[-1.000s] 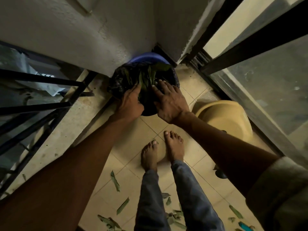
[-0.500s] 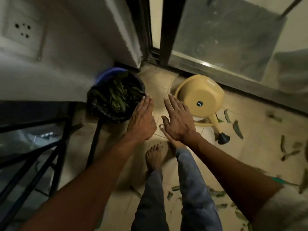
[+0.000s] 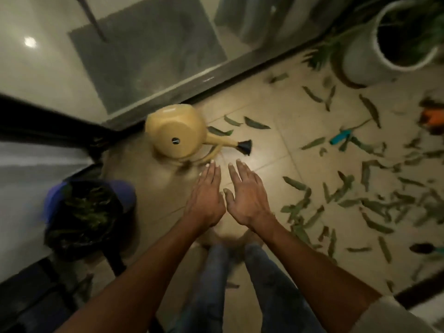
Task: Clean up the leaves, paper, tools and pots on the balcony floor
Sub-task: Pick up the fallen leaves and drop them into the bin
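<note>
A balcony floor (image 3: 276,150) of glossy beige square tiles runs beneath you, edged at 12 o'clock by a dark door track and a glass pane showing a grey mat indoors. Narrow green leaves (image 3: 374,203), flat and curling, lie scattered thickly across the tiles from 2 to 4 o'clock, thinner toward the centre. Your left hand (image 3: 205,200) and right hand (image 3: 247,198) hover side by side at frame centre, palms down, fingers straight and slightly spread, holding nothing and touching nothing. Just beyond your fingertips, at 11 o'clock, a smooth mustard-yellow plastic watering can (image 3: 177,135) lies tipped over, its round base facing up, its spout ending in a black flared rose pointing to 3 o'clock. At 8 o'clock a blue bin (image 3: 125,191) lined with a crinkled black bag (image 3: 81,227) holds a heap of leaves. A teal-handled tool (image 3: 340,138) lies among the litter at 2 o'clock; something orange (image 3: 432,117) shows blurred at the right edge. A pale cylindrical planter (image 3: 365,51) with green fronds stands at 1 o'clock. Your denim-clad legs (image 3: 271,284) fill 6 o'clock.
</note>
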